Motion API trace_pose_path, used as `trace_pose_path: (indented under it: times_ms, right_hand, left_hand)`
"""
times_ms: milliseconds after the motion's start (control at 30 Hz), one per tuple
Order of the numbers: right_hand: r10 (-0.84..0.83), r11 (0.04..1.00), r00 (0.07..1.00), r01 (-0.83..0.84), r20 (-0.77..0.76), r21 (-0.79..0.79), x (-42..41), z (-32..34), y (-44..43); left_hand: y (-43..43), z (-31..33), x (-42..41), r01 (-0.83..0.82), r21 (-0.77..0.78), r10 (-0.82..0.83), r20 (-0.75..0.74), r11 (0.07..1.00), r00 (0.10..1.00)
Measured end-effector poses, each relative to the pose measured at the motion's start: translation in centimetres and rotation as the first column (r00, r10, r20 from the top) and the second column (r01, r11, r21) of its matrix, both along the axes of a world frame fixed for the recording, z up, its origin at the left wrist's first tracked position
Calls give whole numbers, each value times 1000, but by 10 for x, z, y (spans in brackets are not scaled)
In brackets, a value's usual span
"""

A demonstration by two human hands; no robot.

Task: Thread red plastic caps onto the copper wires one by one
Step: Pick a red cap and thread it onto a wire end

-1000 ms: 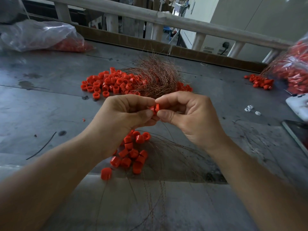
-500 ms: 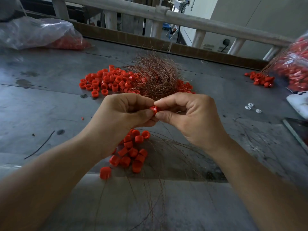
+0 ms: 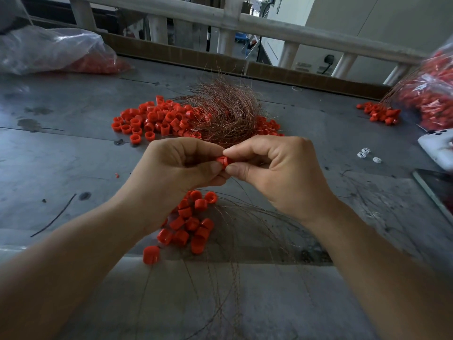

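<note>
Bulging plastic bag point(image 3: 49, 49), seemingly red caps point(image 3: 99, 65).

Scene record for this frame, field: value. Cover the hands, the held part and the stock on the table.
left hand: pinches red cap at the fingertips
right hand: pinches the same cap, thumb and forefinger
wire in cap: hidden by fingers, cannot tell
copper wire bundle: on table, behind the hands
loose caps: pile left of the bundle
near cap pile: below the hands, among thin wires
left bag: clear plastic, red caps inside
right bag: red caps inside
</note>
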State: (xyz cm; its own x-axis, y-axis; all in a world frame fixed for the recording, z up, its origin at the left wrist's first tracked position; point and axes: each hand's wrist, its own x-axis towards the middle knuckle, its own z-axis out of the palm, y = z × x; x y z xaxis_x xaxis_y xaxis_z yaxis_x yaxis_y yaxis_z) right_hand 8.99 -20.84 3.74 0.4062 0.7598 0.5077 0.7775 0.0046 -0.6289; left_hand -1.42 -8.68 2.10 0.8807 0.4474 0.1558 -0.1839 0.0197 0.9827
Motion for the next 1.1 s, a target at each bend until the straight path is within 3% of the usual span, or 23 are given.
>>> trace_pose_path:
  times_ms: [767,933,1100]
  right_hand:
    - [-18,999,1000,18,3,43,-4,-5,1]
    - [-20,999,996,16,90,39,-4,-5,2]
    - [-37,994,986,19,161,108,-6,-7,2]
  left_hand:
    - [2,3,-4,50,-72,-52,-27,996,998]
    - [0,2,-5,-3,73,6,-44,997,999]
    - [1,2,-6,54,-44,-56,-43,998,998]
